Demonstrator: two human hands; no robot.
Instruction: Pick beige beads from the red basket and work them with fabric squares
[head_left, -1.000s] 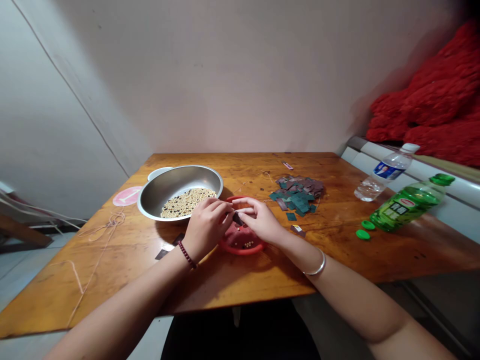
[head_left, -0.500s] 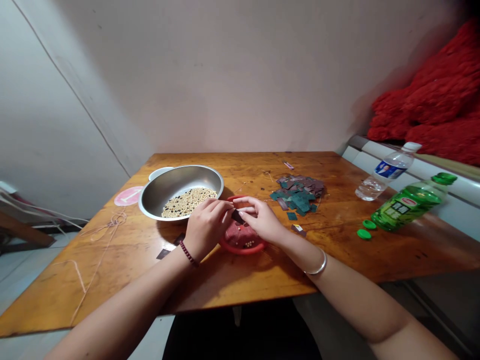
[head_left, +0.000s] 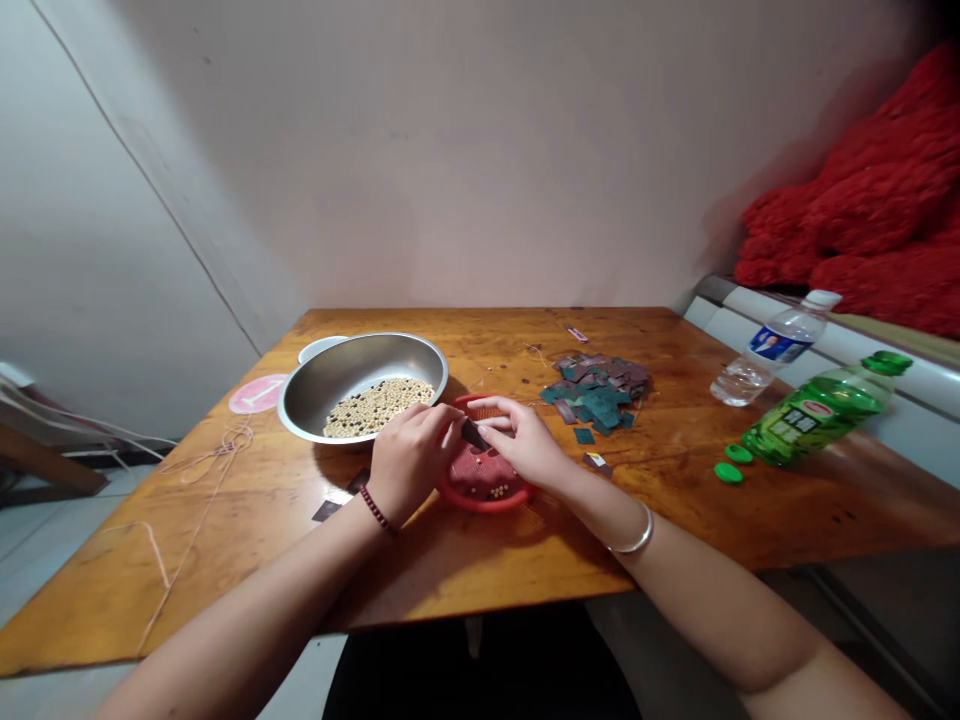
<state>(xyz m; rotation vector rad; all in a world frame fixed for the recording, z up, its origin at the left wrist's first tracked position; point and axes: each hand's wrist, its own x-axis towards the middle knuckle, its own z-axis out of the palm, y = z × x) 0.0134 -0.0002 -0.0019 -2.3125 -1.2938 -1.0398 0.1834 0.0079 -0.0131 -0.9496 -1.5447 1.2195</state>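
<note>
My left hand (head_left: 409,455) and right hand (head_left: 531,447), pinching one dark patch (head_left: 473,434) above red basket (head_left: 487,504); basket's ten o'clock, steel basin (head_left: 315,395); two o'clock, green-and-brown patch pile (head_left: 596,390)

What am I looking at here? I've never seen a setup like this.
There is no machine: a person works with two bare hands. Every picture comes from one camera worn on the head, looking forward and down, so the left hand and right hand reach in from below. Together they hold a small dark piece above a red basket. The wooden table also bears a metal basin of pale and black beans or beads, green and brown squares and two bottles.
</note>
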